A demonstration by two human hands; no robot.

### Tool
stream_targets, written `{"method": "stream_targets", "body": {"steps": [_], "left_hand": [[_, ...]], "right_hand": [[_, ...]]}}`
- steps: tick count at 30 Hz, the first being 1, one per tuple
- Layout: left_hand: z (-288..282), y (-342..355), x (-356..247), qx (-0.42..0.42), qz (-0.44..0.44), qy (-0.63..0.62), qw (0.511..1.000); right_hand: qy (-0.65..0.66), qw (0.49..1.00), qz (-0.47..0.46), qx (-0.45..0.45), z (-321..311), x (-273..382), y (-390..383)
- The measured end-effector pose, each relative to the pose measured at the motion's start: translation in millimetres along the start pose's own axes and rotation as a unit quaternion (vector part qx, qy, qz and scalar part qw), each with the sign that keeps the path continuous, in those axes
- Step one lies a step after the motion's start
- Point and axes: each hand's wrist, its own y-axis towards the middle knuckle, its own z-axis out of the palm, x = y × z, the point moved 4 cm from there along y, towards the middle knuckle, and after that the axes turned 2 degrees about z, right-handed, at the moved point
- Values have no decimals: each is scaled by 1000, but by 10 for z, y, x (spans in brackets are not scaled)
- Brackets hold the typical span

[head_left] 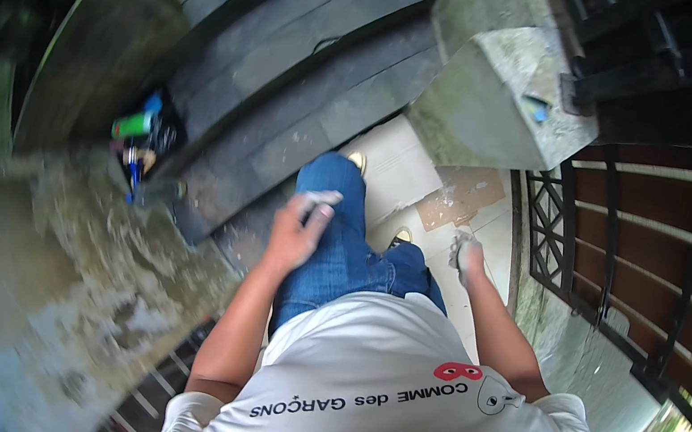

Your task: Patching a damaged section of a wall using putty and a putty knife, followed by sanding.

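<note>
Brown cardboard (pixel 462 200) lay on the floor (pixel 459 311), probably shielding the tiles. Left hand (pixel 296 231) hung over the jeans (pixel 338 255), right hand (pixel 467 261) near the cardboard; couldn't tell if either's whitish fingers gripped anything.

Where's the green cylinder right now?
In the head view, the green cylinder is on the left, beside black plastic near the left edge of the dark steps, left of the left hand.

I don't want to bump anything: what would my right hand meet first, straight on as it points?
Your right hand looks lined up with the brown patch on the floor; depth is unclear, so it may pass above that and meet the concrete block beyond.
</note>
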Motion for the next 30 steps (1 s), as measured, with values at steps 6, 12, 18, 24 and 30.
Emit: {"method": "stream_targets", "body": {"steps": [6, 12, 18, 24, 30], "left_hand": [[-399, -1642, 203, -364, -96, -137, 916], [-476, -2597, 423, -478, -132, -96, 863], [151, -2801, 959, -350, -223, 51, 909], [792, -2976, 1993, -241, -296, 97, 919], [1740, -4342, 3154, -321, -453, -33, 831]], "right_hand": [[-95, 995, -1, -6, -392, -45, 330], [-302, 930, -156, 143, -633, 614, -119], [-665, 715, -206, 59, -1379, 708, 123], [-27, 988, 127, -80, -2311, -766, 1198], [-376, 917, 136, 9, -837, -1410, 1439]]}}
